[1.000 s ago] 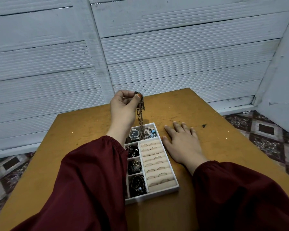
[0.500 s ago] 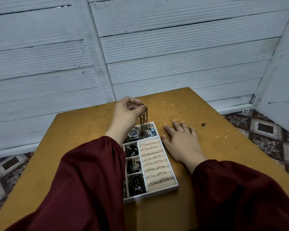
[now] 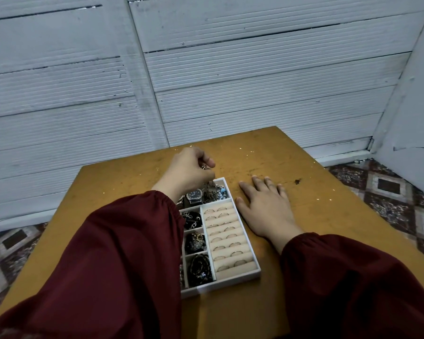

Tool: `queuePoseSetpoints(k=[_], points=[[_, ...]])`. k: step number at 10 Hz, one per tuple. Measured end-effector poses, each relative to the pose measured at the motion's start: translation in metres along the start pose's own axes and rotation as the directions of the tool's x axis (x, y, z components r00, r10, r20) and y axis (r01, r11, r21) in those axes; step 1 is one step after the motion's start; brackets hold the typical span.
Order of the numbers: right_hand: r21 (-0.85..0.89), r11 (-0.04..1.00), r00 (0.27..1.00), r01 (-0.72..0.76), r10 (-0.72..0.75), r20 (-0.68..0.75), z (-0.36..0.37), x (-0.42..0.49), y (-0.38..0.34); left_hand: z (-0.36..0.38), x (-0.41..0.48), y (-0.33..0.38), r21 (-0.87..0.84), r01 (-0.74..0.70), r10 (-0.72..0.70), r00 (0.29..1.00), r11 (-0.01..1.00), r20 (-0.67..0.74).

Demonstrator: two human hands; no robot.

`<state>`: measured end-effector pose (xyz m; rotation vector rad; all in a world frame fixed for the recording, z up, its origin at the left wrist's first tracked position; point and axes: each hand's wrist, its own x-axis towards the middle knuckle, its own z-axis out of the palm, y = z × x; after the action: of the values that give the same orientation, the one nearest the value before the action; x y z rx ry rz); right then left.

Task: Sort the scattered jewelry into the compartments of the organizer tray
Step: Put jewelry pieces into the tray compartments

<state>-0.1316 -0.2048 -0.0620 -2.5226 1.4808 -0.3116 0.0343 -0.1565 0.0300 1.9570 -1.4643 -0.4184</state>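
A white organizer tray (image 3: 256, 271) lies on the wooden table, between my two arms. My left hand (image 3: 189, 171) hovers over the tray's far end and pinches the top of a dark metal chain (image 3: 209, 189), whose lower part is piled in the far compartment beside a wristwatch (image 3: 195, 195) and a blue bead. The tray's right side holds beige ring rolls (image 3: 227, 237) with several rings. Three small left compartments hold dark jewelry (image 3: 200, 266). My right hand (image 3: 267, 206) rests flat on the table just right of the tray, fingers spread.
The table (image 3: 328, 209) is orange-brown, with a dark speck (image 3: 297, 181) right of my right hand. A white ribbed wall stands right behind it. Patterned floor tiles show beyond the table's left and right edges. My dark red sleeves cover the table's near part.
My left hand has come down toward the tray, and the hanging chain has sunk into the far compartment. The right hand has stayed flat on the table.
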Motion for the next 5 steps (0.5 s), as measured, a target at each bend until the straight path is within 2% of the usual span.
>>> queuePoseSetpoints(k=[1,2,5], points=[[0.004,1.0,1.0,0.002,-0.002,-0.001,-0.0004,-0.0003,-0.0002,-0.0007,0.0014,-0.0001,0.084,-0.027,0.028,1.0,0.996,-0.008],[0.003,1.0,1.0,0.001,-0.001,-0.002,-0.0009,-0.0009,-0.0001,-0.0025,0.0038,-0.0019,0.082,-0.044,0.046,0.999,0.996,-0.011],[0.003,1.0,1.0,0.003,-0.003,0.003,-0.0016,-0.001,-0.0005,-0.004,0.0075,-0.0045,-0.065,-0.037,0.033,0.997,0.997,-0.064]])
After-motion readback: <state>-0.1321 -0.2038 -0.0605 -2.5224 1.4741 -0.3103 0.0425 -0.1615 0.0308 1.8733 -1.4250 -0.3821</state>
